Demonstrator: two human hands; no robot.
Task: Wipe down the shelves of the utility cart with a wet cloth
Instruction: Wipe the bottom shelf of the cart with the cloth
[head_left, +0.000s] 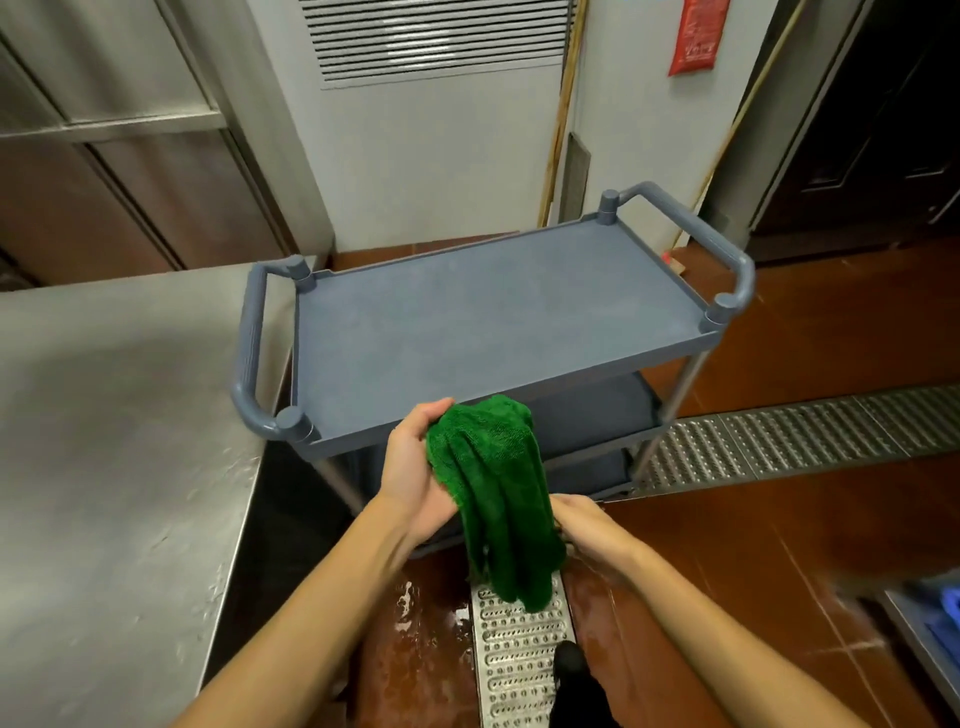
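The cloth (493, 483) is shown as nubby terry; the cart shelf (493, 322) as matt grey-blue plastic; the counter (119, 415) as brushed steel; the floor tiles (779, 519) as glossy.

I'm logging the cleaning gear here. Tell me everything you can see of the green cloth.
The green cloth is deep green, looped terry-like fabric, bunched into long folds. It hangs in the air: the left hand grips its upper end, the right hand holds its lower part, and its tail dangles above the floor drain grate. It is in front of the grey cart, on no shelf yet. Whether it is wet cannot be told.
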